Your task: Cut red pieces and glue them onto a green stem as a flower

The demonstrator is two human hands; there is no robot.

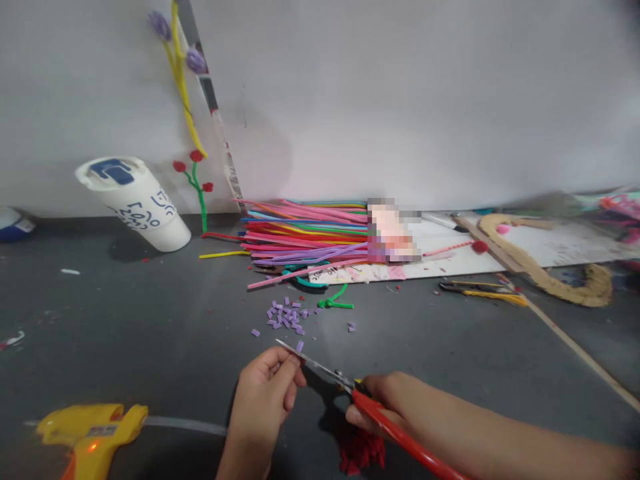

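My left hand (267, 400) pinches a small purple strip (300, 346) at its fingertips, low in the middle. The blades of the scissors (327, 370) lie across beside the strip and those fingertips. Wrapped around the red handles is my right hand (385, 407), to the right. Small cut purple pieces (286, 316) are scattered on the dark table (200, 347) just beyond the blades. Under my right hand lies a dark red bundle (363, 453), partly hidden by the hand and the handles.
A yellow glue gun (95, 430) sits at the lower left; a white cup (145, 207) stands behind. Colored pipe cleaners (310, 233), pliers (305, 283) and a green stem piece (335, 300) lie ahead. At right are a utility knife (480, 291) and a curved brown form (555, 283).
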